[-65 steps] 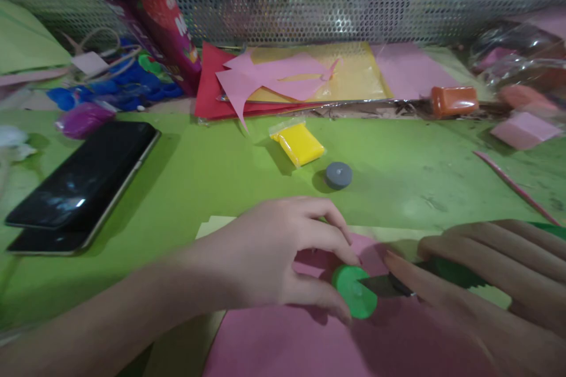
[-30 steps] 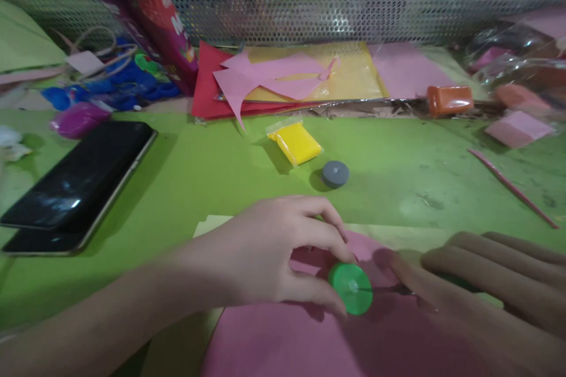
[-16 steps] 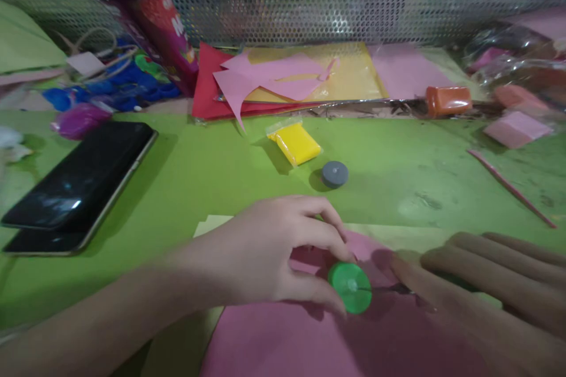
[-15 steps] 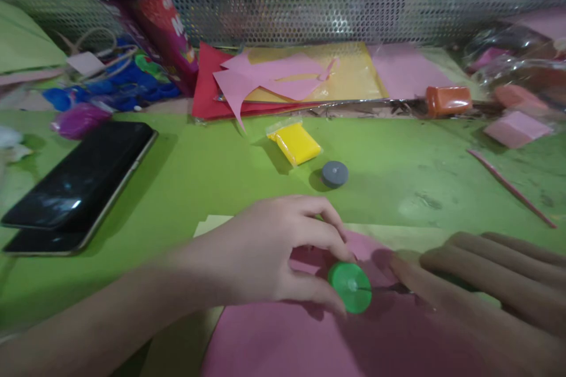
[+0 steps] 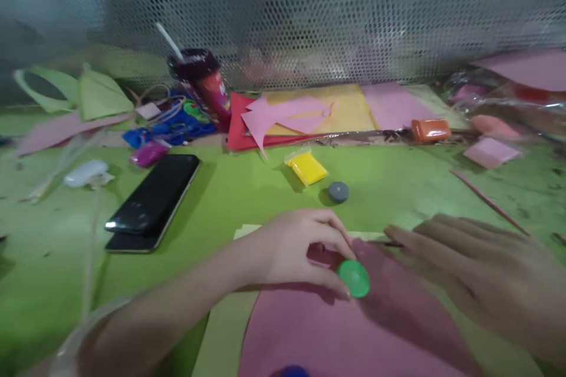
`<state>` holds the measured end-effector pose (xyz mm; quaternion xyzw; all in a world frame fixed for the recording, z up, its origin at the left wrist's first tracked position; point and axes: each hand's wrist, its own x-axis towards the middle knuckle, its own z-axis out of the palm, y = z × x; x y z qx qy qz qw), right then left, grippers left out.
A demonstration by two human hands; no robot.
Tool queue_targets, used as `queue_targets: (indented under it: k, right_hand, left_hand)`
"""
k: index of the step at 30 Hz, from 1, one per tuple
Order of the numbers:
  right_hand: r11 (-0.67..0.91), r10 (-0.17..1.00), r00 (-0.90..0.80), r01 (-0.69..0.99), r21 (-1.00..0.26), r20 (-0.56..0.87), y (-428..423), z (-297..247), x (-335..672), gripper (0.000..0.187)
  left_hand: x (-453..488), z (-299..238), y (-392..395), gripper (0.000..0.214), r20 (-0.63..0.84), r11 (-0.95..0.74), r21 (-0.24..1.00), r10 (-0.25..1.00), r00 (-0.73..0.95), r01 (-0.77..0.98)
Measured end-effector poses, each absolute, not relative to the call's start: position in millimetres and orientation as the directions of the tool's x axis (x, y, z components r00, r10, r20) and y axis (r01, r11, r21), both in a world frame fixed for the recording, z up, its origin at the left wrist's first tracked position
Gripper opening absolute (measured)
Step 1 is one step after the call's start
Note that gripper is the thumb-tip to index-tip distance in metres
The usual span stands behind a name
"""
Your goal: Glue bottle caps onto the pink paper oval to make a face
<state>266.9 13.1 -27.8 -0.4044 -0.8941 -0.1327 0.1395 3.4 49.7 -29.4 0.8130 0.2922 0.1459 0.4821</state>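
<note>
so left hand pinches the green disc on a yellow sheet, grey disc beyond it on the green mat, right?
Not quite. The sheet under the green disc is pink, not yellow, as the head view shows. The rest stands: the left hand pinches the green disc, and the grey disc lies beyond it on the green mat.
</note>
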Motion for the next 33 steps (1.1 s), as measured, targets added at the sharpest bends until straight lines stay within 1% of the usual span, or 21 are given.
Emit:
queue_targets:
  k: [2, 3, 5, 8, 10, 11, 12, 13, 14, 15, 16, 17, 18, 19, 22, 26, 30, 33]
  right_hand:
    - [0.651, 0.619, -0.664, 0.732, 0.199, 0.419, 22.6, -25.7, 266.3, 0.030]
    - [0.612, 0.631, -0.649, 0.753, 0.240, 0.425, 26.0, -26.4, 266.1, 0.031]
    - [0.513, 0.690, -0.586, 0.810, 0.284, 0.426, 30.4, -30.6, 265.1, 0.037]
    - [0.466, 0.708, -0.578, 0.814, 0.346, 0.407, 33.0, -38.9, 261.9, 0.034]
    - [0.457, 0.704, -0.588, 0.804, 0.379, 0.399, 33.4, -42.0, 259.8, 0.034]
    - [0.450, 0.704, -0.589, 0.802, 0.392, 0.397, 33.3, -42.5, 259.1, 0.034]
    - [0.444, 0.707, -0.587, 0.803, 0.398, 0.396, 33.1, -42.5, 258.5, 0.034]
    - [0.434, 0.714, -0.578, 0.808, 0.398, 0.395, 32.7, -42.2, 258.1, 0.034]
    - [0.424, 0.726, -0.565, 0.816, 0.392, 0.392, 32.3, -41.6, 257.8, 0.035]
    - [0.416, 0.739, -0.551, 0.825, 0.382, 0.387, 31.8, -41.1, 257.5, 0.036]
    - [0.409, 0.752, -0.538, 0.834, 0.370, 0.381, 31.5, -40.8, 257.1, 0.036]
    - [0.403, 0.762, -0.527, 0.841, 0.362, 0.376, 31.2, -40.6, 256.8, 0.036]
    - [0.402, 0.769, -0.521, 0.844, 0.355, 0.371, 31.1, -40.6, 256.4, 0.036]
    - [0.401, 0.774, -0.518, 0.847, 0.350, 0.365, 31.2, -40.7, 256.1, 0.037]
    - [0.402, 0.779, -0.512, 0.851, 0.339, 0.362, 32.3, -41.3, 255.8, 0.038]
    - [0.412, 0.772, -0.520, 0.848, 0.334, 0.367, 33.6, -41.2, 256.4, 0.038]
    - [0.416, 0.767, -0.525, 0.845, 0.336, 0.370, 33.0, -40.3, 256.9, 0.039]
    - [0.421, 0.768, -0.527, 0.843, 0.335, 0.362, 32.0, -39.2, 256.9, 0.040]
  left_hand:
    - [4.2, -29.4, 49.2, 0.028, -0.062, -0.347, 0.870, 0.627, 0.777, 0.349]
    - [5.1, -29.4, 48.5, 0.028, -0.065, -0.343, 0.871, 0.629, 0.775, 0.351]
    - [7.4, -28.8, 46.0, 0.026, -0.051, -0.342, 0.877, 0.633, 0.772, 0.338]
    - [7.3, -23.6, 43.0, 0.026, -0.025, -0.358, 0.875, 0.639, 0.769, 0.327]
    - [-2.6, -15.7, 43.9, 0.032, -0.008, -0.410, 0.828, 0.673, 0.739, 0.382]
    - [-12.6, -10.8, 45.7, 0.038, 0.018, -0.461, 0.769, 0.709, 0.705, 0.443]
    - [-26.3, -5.7, 48.2, 0.043, 0.065, -0.508, 0.679, 0.761, 0.646, 0.530]
    - [-43.5, -1.0, 51.3, 0.044, 0.153, -0.550, 0.549, 0.806, 0.572, 0.629]
    - [-63.4, 2.9, 54.7, 0.043, 0.251, -0.553, 0.402, 0.833, 0.493, 0.730]
    - [-85.1, 5.7, 58.0, 0.042, 0.318, -0.515, 0.261, 0.844, 0.431, 0.816]
    - [-107.1, 7.0, 61.0, 0.045, 0.350, -0.432, 0.151, 0.864, 0.360, 0.889]
    - [-128.2, 6.9, 63.4, 0.047, 0.352, -0.304, 0.075, 0.899, 0.260, 0.950]
    - [-147.0, 5.5, 65.1, 0.048, 0.310, -0.165, 0.028, 0.939, 0.148, 0.986]
    - [-162.6, 3.4, 66.1, 0.049, 0.229, -0.063, -0.001, 0.972, 0.061, 0.998]
    - [-188.0, -4.6, 65.6, 0.047, 0.147, 0.013, -0.027, 0.989, -0.009, 1.000]
    - [-188.9, -10.2, 61.9, 0.047, 0.094, 0.025, -0.021, 0.995, -0.023, 0.999]
    - [-186.2, -8.1, 60.2, 0.045, 0.056, 0.051, 0.038, 0.997, -0.054, 0.998]
    - [-187.2, -2.2, 62.9, 0.050, 0.045, 0.077, 0.104, 0.996, -0.082, 0.992]
